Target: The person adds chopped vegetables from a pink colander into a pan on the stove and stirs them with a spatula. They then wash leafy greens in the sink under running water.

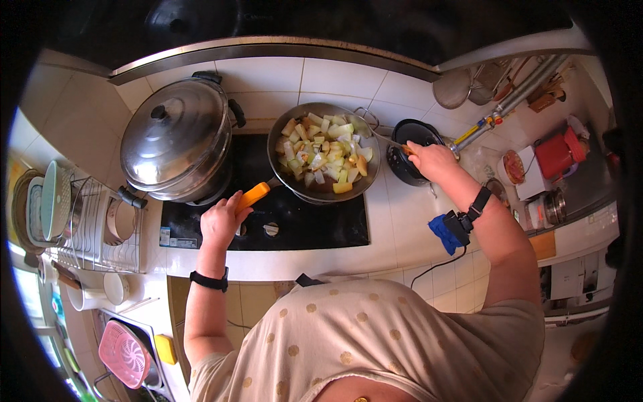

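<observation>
A wok point(276, 166) full of chopped pale-green and whitish vegetable pieces point(321, 151) stands on the right part of a black gas hob point(321, 226). My left hand point(221, 221) is closed around its orange handle point(253, 197). My right hand point(433, 160) grips the orange-tipped handle of a metal spatula point(384, 136), which reaches over the wok's right rim. The spatula's head lies at the upper right among the pieces, partly hidden. Just beneath my right hand is a dark pot point(402, 166), open at the top.
A large lidded steel steamer pot point(176, 145) stands left of the wok. Further left are a dish rack point(100, 251), a pink basket point(125, 352) and a yellow sponge point(166, 349). A range hood edge point(276, 47) crosses above. A gas pipe point(517, 100) and hanging utensils are at right.
</observation>
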`<state>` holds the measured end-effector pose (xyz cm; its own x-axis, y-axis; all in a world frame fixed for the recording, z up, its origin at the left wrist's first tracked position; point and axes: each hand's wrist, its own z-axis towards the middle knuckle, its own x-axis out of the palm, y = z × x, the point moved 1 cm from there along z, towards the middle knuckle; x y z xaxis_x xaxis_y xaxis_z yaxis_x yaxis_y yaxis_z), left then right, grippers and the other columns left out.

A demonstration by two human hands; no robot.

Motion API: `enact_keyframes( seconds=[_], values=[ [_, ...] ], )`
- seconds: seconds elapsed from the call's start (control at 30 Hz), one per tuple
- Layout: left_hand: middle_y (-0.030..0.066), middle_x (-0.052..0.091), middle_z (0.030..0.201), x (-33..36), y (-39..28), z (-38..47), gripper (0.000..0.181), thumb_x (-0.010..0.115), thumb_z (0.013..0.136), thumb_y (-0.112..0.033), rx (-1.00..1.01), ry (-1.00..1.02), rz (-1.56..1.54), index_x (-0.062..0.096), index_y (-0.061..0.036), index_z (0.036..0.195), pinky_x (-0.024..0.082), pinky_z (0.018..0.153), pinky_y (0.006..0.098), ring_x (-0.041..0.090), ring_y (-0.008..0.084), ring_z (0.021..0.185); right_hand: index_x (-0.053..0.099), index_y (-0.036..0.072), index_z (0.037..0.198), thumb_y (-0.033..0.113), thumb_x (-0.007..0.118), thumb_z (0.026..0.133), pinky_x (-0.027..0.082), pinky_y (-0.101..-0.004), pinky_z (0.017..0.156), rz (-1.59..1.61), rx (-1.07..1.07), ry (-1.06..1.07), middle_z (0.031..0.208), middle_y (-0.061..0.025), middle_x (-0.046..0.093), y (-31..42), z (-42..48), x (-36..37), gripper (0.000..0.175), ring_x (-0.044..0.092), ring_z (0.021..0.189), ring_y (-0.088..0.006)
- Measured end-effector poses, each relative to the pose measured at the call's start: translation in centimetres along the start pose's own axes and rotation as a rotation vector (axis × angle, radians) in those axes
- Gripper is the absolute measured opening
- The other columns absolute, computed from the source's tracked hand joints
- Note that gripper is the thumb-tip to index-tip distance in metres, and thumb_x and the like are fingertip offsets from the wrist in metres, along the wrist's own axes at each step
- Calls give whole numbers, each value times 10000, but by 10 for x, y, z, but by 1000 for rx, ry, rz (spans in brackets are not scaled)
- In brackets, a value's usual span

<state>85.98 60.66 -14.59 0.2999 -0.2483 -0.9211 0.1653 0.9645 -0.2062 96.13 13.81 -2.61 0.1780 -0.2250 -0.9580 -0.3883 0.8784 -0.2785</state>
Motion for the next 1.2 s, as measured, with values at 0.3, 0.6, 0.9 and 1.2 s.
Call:
enact_keyframes(
  seconds=[0.3, 0.6, 0.9, 1.2],
  values=[
    [61, 646, 777, -4, 1, 6, 453, 676, 800, -408, 43, 19, -25, 630, -135, 1159, 519, 587, 305, 641, 236, 679, 590, 188, 1171, 418, 513, 938, 322, -241, 395, 1150, 650, 858, 630, 24, 497, -20, -13, 21, 337, 393, 425, -62],
    [93, 679, 879, -9, -5, 8, 460, 718, 771, -371, 18, 61, -32, 638, -124, 1151, 535, 610, 317, 660, 259, 716, 549, 201, 1279, 397, 557, 921, 336, -248, 432, 1279, 391, 643, 618, 17, 505, 16, 37, 97, 409, 439, 482, -86],
    [62, 663, 818, -9, -6, 5, 450, 666, 816, -406, 59, 11, -24, 626, -135, 1173, 530, 617, 302, 652, 236, 717, 558, 225, 1257, 334, 631, 854, 477, -430, 551, 421, -257, -49, 739, -133, 633, -8, 7, 83, 425, 611, 628, -329],
    [74, 677, 850, -11, -9, 7, 468, 647, 833, -435, -12, 82, -42, 614, -136, 1192, 531, 628, 304, 657, 244, 727, 597, 225, 1220, 282, 681, 805, 493, -439, 626, 229, -250, 63, 768, -127, 643, -46, -14, -6, 427, 621, 703, -336]
  ],
)
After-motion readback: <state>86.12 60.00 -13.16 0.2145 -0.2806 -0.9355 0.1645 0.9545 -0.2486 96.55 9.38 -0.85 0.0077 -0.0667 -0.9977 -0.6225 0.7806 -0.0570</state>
